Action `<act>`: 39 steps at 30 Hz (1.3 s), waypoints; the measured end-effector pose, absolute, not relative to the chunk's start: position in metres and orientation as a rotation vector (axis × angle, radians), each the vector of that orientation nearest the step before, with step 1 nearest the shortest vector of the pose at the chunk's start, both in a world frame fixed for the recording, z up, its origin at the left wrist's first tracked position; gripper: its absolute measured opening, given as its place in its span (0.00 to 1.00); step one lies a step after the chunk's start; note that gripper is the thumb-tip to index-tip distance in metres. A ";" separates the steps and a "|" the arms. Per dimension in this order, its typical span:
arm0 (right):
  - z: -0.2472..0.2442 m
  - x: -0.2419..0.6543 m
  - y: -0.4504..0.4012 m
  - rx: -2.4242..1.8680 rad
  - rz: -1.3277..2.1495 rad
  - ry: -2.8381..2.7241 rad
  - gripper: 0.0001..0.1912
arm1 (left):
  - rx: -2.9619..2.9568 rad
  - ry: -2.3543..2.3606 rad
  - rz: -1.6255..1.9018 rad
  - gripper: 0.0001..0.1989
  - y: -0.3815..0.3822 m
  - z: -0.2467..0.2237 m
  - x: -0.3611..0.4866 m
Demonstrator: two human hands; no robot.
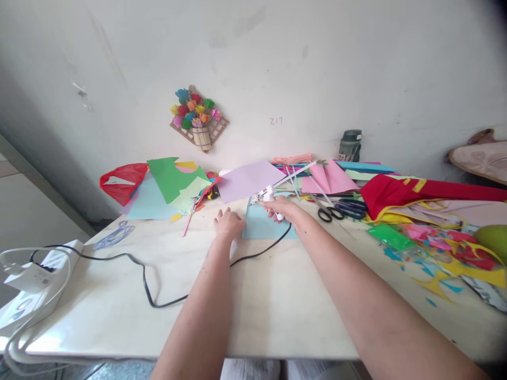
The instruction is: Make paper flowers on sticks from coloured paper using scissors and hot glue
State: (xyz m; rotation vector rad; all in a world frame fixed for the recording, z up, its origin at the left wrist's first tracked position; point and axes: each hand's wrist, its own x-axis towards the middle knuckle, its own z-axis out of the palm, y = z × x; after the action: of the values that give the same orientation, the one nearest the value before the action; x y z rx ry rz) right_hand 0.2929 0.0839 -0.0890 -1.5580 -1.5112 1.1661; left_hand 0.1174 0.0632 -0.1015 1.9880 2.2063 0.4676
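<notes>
A white glue gun (269, 196) with a glue stick out of its back is gripped in my right hand (279, 206), above a light blue sheet (261, 227) at the middle of the table. Its black cord (261, 255) runs under my left arm to the left. My left hand (228, 222) rests on the table at the sheet's left edge, its fingers apart and nothing visible in them. A small white thing (233, 248) beside the left wrist is mostly hidden.
Coloured papers (247, 179) lie along the wall. Black scissors (330, 212), a red cloth (390, 190) and paper scraps (435, 279) are on the right. A power strip (51, 269) stands at the left edge, with a blue cord coil (113, 235) near it.
</notes>
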 end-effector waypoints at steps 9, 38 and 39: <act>-0.089 0.289 0.081 -1.603 1.136 -1.452 0.18 | 2.010 2.258 0.587 0.10 0.067 -0.105 0.120; -0.092 0.285 0.083 -1.703 1.107 -1.506 0.21 | 1.899 2.193 0.675 0.09 0.073 -0.110 0.117; -0.094 0.285 0.084 -1.702 1.101 -1.501 0.21 | 1.905 2.187 0.640 0.10 0.074 -0.110 0.116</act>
State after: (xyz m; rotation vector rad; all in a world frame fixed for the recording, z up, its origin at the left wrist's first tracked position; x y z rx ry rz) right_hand 0.2848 0.0841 -0.0938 -1.7017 -1.5011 1.1007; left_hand 0.1159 0.0738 -0.1104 1.9048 2.1869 0.6400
